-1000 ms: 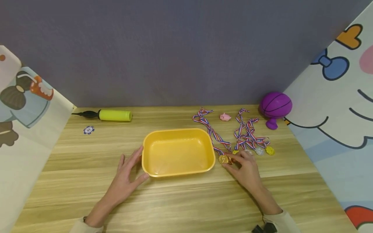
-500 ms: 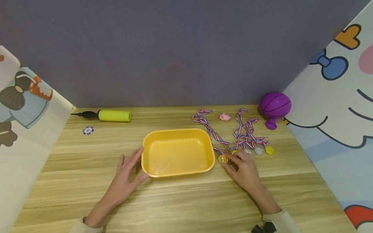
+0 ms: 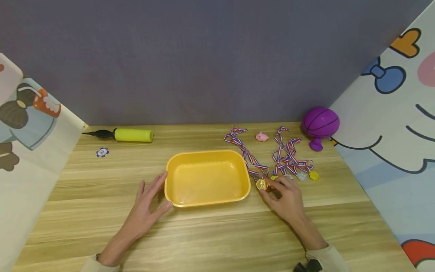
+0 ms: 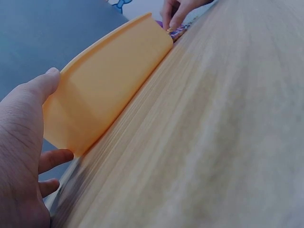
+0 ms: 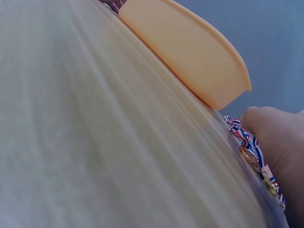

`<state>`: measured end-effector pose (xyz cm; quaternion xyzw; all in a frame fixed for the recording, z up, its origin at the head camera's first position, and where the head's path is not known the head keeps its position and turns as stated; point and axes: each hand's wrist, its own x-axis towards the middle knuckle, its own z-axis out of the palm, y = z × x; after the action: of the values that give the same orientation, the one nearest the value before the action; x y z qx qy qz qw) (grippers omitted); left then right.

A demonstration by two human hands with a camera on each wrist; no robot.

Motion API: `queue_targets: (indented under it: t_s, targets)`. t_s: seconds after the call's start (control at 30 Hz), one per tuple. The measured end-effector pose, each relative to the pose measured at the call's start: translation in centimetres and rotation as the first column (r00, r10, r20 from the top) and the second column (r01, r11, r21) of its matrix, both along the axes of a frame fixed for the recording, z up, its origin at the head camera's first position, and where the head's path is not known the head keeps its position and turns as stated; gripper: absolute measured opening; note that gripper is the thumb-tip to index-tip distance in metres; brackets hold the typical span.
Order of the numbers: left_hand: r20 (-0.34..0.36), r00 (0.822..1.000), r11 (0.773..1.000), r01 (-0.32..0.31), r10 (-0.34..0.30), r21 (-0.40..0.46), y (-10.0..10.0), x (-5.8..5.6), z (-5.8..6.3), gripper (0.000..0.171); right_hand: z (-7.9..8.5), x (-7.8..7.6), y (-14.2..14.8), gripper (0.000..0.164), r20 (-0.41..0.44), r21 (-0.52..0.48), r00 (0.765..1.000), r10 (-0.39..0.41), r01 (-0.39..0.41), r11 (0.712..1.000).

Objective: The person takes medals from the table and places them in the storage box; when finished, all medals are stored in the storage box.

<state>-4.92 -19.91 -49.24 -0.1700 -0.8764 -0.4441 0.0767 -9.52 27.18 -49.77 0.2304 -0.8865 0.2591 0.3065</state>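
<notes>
A yellow plastic tub (image 3: 208,203) stands upright on the wooden table. My left hand (image 3: 144,211) rests against its left end, fingers fairly straight and spread; in the left wrist view the thumb (image 4: 47,81) touches the rim. Just past the tub's right end, my right hand (image 3: 287,198) pinches a gold medal (image 3: 262,184) between thumb and fingertips. That medal's striped ribbon (image 3: 249,156) trails back across the table. Part of a reddish medal shows by the fingers. Further medals lie partly behind the hand, among them a silver one (image 3: 302,176) and a gold one (image 3: 314,175).
Tangled striped ribbons (image 3: 289,156) lie right of the held medal's ribbon. Behind are a small pink pig (image 3: 261,136) and a purple balloon-like ball (image 3: 320,122). At left lie a yellow-green hand pump (image 3: 133,135) and a poker chip (image 3: 102,152). Walls enclose the table.
The gold medal in my right fingertips has shifted slightly up and to the right, and looks a little more tilted. My left hand and the tub have stayed in place.
</notes>
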Motion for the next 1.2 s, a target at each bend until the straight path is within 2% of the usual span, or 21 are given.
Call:
queue_targets:
  t_s: [0.17,0.43,0.67,0.9,1.2]
  targets:
    - [-0.002,1.000,1.000,0.001,-0.001,-0.001,0.0,0.0,0.0,0.090,0.3,-0.1,-0.1,0.035,-0.056,-0.055,0.998,0.006,-0.009,0.998]
    - [0.014,1.000,1.000,0.005,-0.005,0.003,0.0,0.1,0.1,0.090,1.1,0.1,-0.2,0.041,-0.060,-0.056,0.998,-0.015,0.012,0.998]
    - [0.014,1.000,1.000,0.001,-0.001,0.000,0.0,0.1,0.1,0.089,1.8,-0.2,-0.2,0.043,-0.108,-0.091,0.994,0.005,-0.015,0.996]
    - [0.010,1.000,1.000,-0.001,0.001,-0.006,0.0,0.1,0.1,0.090,3.2,-1.1,-0.2,0.059,-0.181,-0.086,0.984,-0.005,-0.010,0.996]
    - [0.014,1.000,1.000,-0.006,0.006,-0.008,0.1,0.1,0.1,0.090,6.1,-2.4,-0.6,0.057,-0.212,-0.129,0.977,-0.002,-0.026,0.991]
